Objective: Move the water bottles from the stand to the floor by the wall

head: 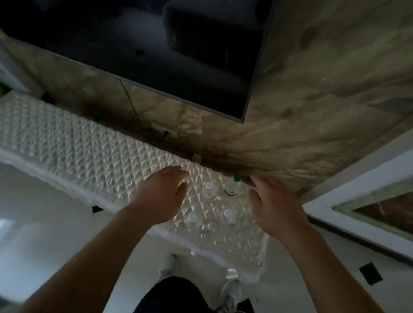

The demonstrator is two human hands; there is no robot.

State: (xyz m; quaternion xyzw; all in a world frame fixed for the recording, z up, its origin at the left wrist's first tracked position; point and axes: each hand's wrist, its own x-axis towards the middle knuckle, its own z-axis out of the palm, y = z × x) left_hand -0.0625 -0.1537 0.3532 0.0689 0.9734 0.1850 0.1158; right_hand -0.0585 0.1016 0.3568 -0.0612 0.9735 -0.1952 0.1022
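Both hands, left hand (163,197) and right hand (275,209), hover open and empty, flanking the water bottles (221,203) on the stand (74,142). None moved yet. Grip one next.

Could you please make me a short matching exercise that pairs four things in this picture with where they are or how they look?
Things:
1. left hand
2. right hand
3. green-capped bottle
4. television

Descriptions:
A. dark screen on the wall above the stand
B. open, right of the bottles
C. stands nearest the wall
D. open, left of the bottles

Pairs: 1-D, 2-B, 3-C, 4-A
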